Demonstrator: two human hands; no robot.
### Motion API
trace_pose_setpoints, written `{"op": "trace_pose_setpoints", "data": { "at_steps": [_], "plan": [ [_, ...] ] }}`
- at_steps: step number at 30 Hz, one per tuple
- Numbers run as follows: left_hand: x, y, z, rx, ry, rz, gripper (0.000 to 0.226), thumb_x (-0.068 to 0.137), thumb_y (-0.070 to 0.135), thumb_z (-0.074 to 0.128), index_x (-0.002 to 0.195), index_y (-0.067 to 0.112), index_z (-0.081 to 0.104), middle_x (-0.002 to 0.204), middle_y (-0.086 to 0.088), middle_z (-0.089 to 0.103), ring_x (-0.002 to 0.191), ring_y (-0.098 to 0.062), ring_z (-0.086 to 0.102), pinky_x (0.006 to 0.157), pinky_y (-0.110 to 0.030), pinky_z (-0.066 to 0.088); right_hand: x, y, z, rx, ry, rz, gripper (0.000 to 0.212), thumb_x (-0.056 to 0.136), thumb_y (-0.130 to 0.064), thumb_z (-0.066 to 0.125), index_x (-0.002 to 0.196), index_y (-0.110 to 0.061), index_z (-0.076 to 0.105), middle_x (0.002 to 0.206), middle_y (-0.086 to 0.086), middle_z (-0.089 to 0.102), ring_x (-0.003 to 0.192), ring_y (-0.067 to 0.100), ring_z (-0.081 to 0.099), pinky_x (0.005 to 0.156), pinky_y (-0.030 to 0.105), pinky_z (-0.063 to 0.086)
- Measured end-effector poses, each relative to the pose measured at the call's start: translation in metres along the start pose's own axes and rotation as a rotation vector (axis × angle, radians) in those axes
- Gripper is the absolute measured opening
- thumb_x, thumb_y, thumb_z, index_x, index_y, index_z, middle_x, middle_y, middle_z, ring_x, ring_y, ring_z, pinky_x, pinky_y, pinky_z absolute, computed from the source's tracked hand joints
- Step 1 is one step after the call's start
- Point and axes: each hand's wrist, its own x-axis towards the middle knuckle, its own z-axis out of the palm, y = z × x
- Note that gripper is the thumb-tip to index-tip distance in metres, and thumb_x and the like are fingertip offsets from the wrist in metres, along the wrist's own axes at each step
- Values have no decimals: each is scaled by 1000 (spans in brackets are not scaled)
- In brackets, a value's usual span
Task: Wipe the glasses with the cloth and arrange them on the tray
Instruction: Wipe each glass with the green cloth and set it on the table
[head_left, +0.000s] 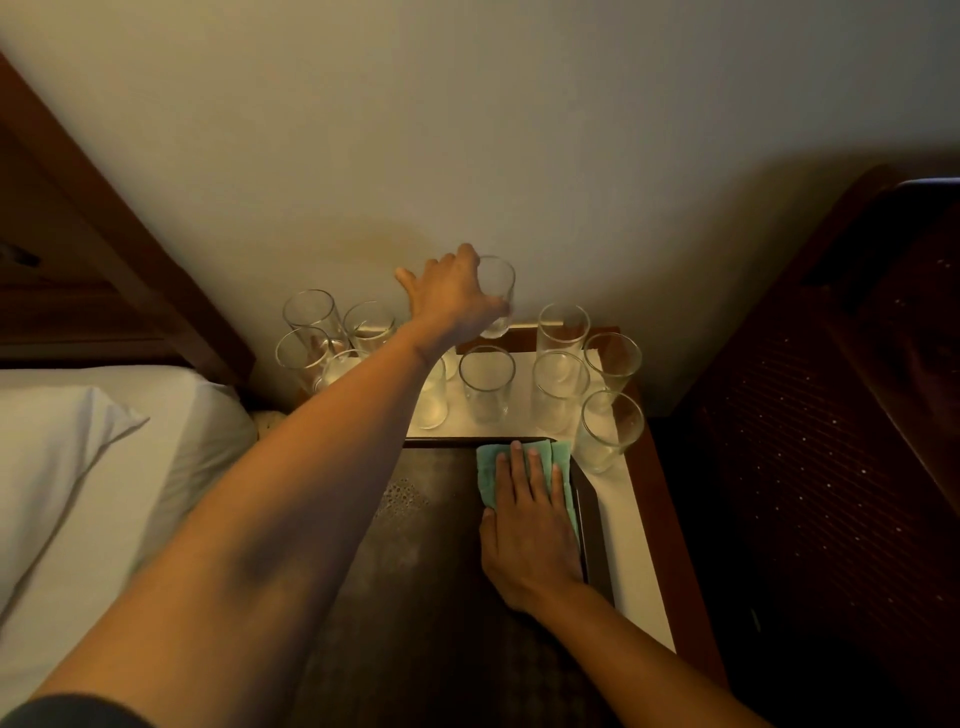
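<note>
On cloth (489, 467), right hand (530, 525) flat

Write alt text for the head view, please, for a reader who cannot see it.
The left hand grips a glass by the wall while the right hand presses a green cloth flat on a dark tray. More empty glasses stand on the table behind it.

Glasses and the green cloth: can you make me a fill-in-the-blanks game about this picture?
1. The left hand grips one clear ____.
2. The right hand presses flat on the green ____.
3. The cloth lies in the far right corner of the dark ____.

Missing words: glass; cloth; tray.
</note>
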Motion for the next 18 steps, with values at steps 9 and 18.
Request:
{"op": "trace_pose_setpoints", "data": {
  "at_steps": [9,18],
  "plan": [
    [-111,3,-84,-866,203,100,71,66,41,93,121,21,52,112,0,69,99,-16,70,84,-39,63,-9,-6,-42,514,15,140,71,108,-6,43,168,-27,10,175,-1,12,162,21,11,128,41,19],
    [-262,13,-89,-1527,88,-144,74,77,28,91,142,25,55,112,-13,76,98,-31,76,75,-42,64,-71,-54,-180,1259,496,74,43,113,-36,41,156,-28,43,141,-2,62,127,12,64,100,35,58]
  ]
}}
